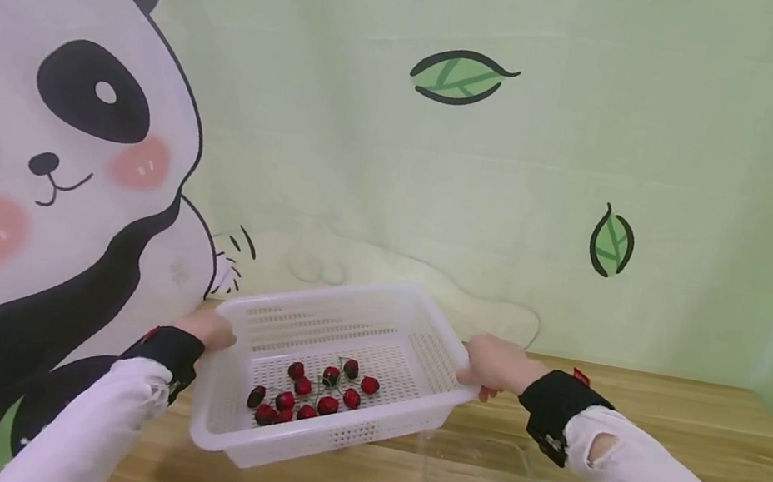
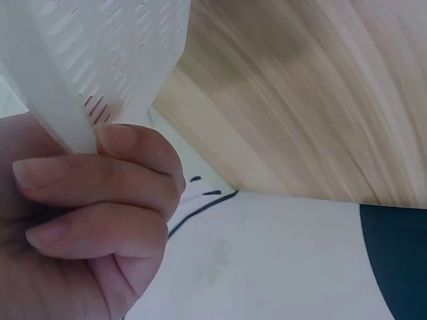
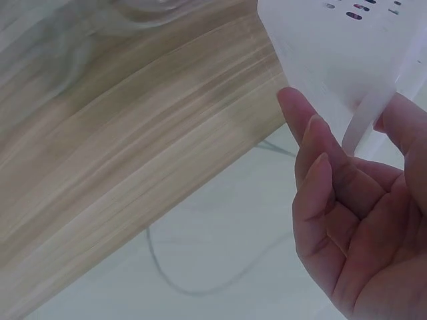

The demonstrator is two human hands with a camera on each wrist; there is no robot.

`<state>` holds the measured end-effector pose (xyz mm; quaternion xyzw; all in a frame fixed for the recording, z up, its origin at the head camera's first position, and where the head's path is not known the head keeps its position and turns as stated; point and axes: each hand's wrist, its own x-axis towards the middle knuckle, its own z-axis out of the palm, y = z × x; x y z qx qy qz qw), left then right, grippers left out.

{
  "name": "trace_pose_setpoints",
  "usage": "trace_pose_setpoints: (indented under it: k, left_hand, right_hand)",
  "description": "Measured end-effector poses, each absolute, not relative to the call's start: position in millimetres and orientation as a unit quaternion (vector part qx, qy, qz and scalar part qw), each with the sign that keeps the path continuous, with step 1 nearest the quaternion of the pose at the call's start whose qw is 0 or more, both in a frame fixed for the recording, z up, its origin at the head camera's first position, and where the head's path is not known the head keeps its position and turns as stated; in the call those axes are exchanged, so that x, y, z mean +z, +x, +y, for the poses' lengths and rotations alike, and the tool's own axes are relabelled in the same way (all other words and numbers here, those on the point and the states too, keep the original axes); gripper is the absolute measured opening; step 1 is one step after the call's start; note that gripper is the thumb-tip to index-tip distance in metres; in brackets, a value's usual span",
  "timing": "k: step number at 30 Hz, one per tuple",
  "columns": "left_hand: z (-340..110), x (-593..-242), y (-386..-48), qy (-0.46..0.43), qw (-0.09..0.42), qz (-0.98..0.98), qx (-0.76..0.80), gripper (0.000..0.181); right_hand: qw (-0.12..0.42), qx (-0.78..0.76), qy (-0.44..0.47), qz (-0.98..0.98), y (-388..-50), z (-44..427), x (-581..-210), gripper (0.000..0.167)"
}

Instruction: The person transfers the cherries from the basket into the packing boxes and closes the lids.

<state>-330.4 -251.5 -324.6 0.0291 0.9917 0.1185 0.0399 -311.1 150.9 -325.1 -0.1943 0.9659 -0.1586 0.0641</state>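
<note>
I'd keep both ends level and move gently, since any tilt could roll the loose cherries (image 1: pixel 327 405) about inside the white perforated plastic basket (image 1: pixel 356 433), which looks held above the wood-grain table (image 1: pixel 679 405). On my feed the left hand (image 1: pixel 209 328) pinches one end's rim with curled fingers, the right hand (image 1: pixel 499 366) pinches the opposite rim; the cherries look glossy, dark red, some stemmed.
</note>
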Motion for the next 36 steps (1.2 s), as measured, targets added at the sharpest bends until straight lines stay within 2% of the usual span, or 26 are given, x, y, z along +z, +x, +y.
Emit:
trace_pose_setpoints:
  k: [3,9,13,20,28,32,36]
  left_hand:
    - [-244,-324,-332,0.036,0.018,0.992,0.116,0.02]
    - [-228,-321,-330,0.032,0.014,0.994,0.1,0.018]
    - [-218,-319,-329,0.023,0.024,0.991,0.131,0.015]
    - [-200,-319,-334,0.029,0.097,0.962,0.253,0.014]
    - [-205,-337,-353,0.055,0.098,0.964,0.24,0.021]
    - [-209,-342,-354,0.028,0.103,0.952,0.285,0.029]
    - [-210,-339,-346,0.028,0.094,0.946,0.308,0.031]
  right_hand:
    - [0.064,-0.157,-0.2,0.965,-309,159,-325,0.004]
    - [0.073,-0.17,-0.193,0.964,-306,172,-323,0.005]
    - [0.076,-0.171,-0.186,0.965,-302,183,-323,0.005]
    - [0.078,-0.175,-0.185,0.964,-296,202,-321,0.01]
    - [0.108,-0.177,-0.154,0.966,-295,207,-323,0.019]
    - [0.085,-0.18,-0.131,0.971,-300,207,-322,0.031]
    - [0.053,-0.191,-0.118,0.973,-311,204,-323,0.034]
